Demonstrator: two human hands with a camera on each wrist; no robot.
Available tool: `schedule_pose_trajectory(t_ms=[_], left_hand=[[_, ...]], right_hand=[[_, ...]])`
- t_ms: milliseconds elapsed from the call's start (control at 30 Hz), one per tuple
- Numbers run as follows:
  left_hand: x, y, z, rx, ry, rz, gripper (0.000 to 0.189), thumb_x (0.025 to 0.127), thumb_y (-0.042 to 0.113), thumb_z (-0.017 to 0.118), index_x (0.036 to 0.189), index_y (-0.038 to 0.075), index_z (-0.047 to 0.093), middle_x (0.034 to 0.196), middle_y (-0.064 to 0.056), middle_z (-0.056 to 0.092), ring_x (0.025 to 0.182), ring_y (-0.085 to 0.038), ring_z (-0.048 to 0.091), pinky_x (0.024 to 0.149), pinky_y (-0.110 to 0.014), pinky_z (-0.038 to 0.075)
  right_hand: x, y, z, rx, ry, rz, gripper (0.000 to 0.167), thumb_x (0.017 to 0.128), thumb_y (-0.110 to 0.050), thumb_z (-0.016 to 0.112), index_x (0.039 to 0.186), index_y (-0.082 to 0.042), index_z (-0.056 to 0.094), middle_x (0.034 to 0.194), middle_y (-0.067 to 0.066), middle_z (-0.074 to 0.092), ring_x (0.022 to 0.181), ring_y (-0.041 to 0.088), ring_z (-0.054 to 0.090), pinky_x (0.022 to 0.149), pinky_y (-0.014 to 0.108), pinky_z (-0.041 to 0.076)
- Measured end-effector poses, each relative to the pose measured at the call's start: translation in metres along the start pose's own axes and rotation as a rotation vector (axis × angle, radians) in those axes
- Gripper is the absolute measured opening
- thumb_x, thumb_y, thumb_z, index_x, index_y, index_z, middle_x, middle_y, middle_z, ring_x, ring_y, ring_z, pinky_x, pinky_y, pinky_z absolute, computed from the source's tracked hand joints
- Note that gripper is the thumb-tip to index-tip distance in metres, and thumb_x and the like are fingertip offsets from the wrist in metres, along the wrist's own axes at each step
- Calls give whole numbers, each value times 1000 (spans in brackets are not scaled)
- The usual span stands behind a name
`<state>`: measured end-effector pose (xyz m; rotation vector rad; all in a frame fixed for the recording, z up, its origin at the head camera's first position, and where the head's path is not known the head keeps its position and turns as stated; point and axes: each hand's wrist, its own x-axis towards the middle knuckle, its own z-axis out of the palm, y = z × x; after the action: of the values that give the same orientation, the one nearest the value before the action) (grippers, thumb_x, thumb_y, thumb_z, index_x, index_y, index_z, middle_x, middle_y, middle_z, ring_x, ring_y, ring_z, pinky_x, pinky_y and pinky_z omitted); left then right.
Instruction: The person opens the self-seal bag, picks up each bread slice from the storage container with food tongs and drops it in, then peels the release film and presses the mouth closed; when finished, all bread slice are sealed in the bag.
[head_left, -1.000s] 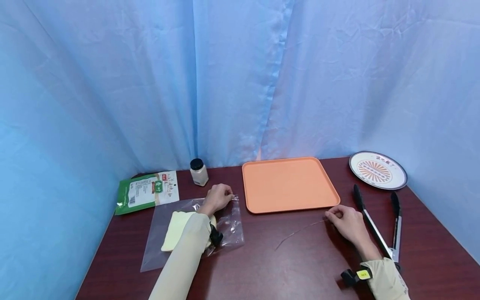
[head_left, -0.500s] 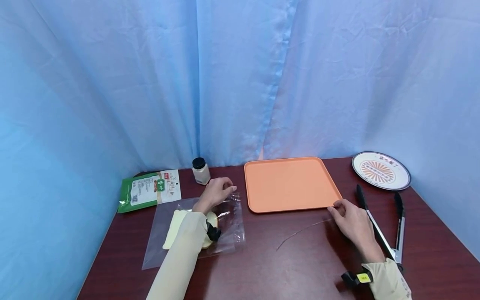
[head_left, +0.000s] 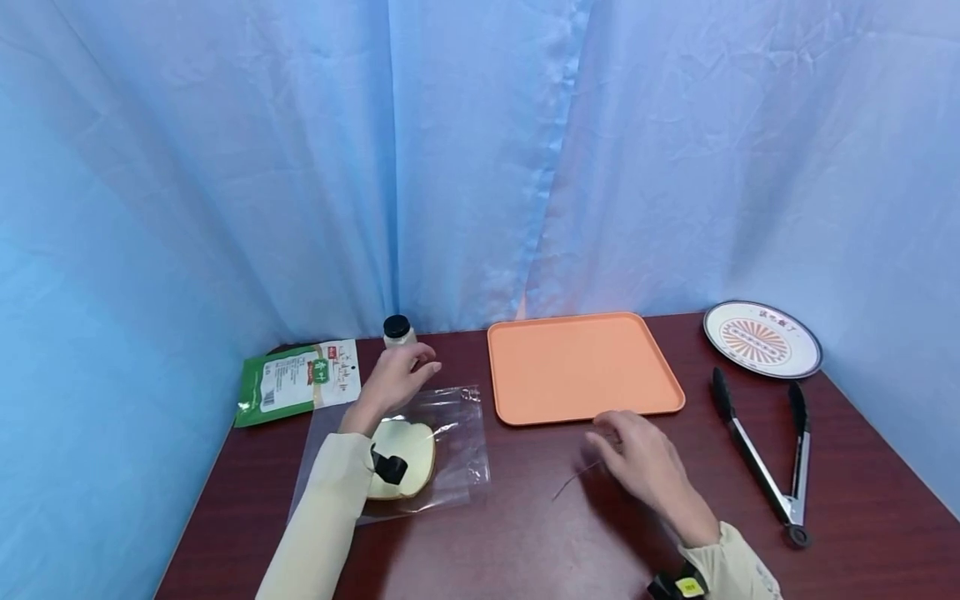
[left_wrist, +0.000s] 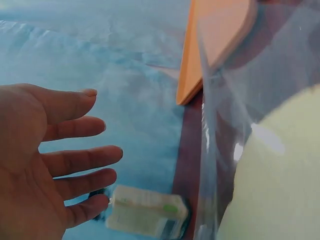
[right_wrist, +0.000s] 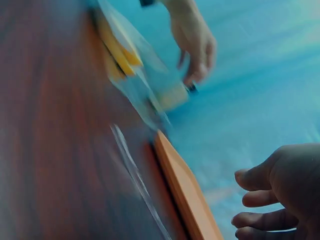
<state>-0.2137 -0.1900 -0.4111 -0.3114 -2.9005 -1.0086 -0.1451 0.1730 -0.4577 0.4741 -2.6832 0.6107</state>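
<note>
In the head view my left hand (head_left: 393, 379) hovers over a clear plastic bag (head_left: 459, 446) holding slices of bread (head_left: 408, 458), partly hidden by my sleeve. Its fingers are spread and hold nothing in the left wrist view, near a small jar (left_wrist: 145, 210) with a dark lid. My right hand (head_left: 641, 458) is over the table, just in front of the orange tray (head_left: 581, 371). A thin clear strip (right_wrist: 134, 172) lies on the table near it; part of the strip is hidden by the hand in the head view. The right fingers look loosely bent and hold nothing.
A green and white packet (head_left: 296, 382) lies at the back left, against the bag. Black-tipped metal tongs (head_left: 761, 467) lie spread on the right. Behind them a patterned plate (head_left: 763, 340) stands near the curtain (head_left: 480, 167), which encloses the dark red table (head_left: 510, 542).
My left hand has left the bag's mouth and moved left towards the jar. My right hand has let go of the strip's end and moved left, away from the tongs.
</note>
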Motion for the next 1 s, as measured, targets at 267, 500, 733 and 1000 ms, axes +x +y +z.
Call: schedule_pose_trajectory(t_ms=[267, 500, 733, 1000], left_hand=[[-22, -18, -11, 7, -40, -4, 31, 98, 19, 64, 125, 4, 67, 129, -18, 67, 123, -36, 60, 104, -54, 50], [-39, -41, -10, 45, -80, 44, 33, 98, 18, 63, 125, -1, 66, 128, -21, 66, 125, -38, 58, 106, -55, 49], [-52, -56, -7, 98, -174, 74, 37, 98, 21, 63, 129, 0, 64, 135, -21, 63, 137, -45, 47, 112, -63, 40], [-59, -61, 0, 87, -330, -39, 60, 101, 44, 54, 146, 5, 49, 158, -22, 39, 153, -48, 17, 117, -75, 14]], right_hand=[[-12, -54, 33, -13, 26, -336, 33, 79, -33, 82, 101, -12, 70, 103, 5, 68, 97, 21, 65, 83, 38, 57], [-25, -102, 50, 10, -19, -521, 35, 80, -37, 80, 106, -16, 69, 112, 5, 66, 105, 18, 62, 85, 35, 55], [-35, -144, 65, -143, -172, -694, 49, 88, -52, 70, 125, -21, 60, 137, 4, 58, 129, 20, 54, 100, 39, 50], [-44, -157, 77, -275, -338, -741, 65, 95, -66, 48, 143, -22, 50, 154, 6, 46, 144, 23, 45, 110, 47, 46]])
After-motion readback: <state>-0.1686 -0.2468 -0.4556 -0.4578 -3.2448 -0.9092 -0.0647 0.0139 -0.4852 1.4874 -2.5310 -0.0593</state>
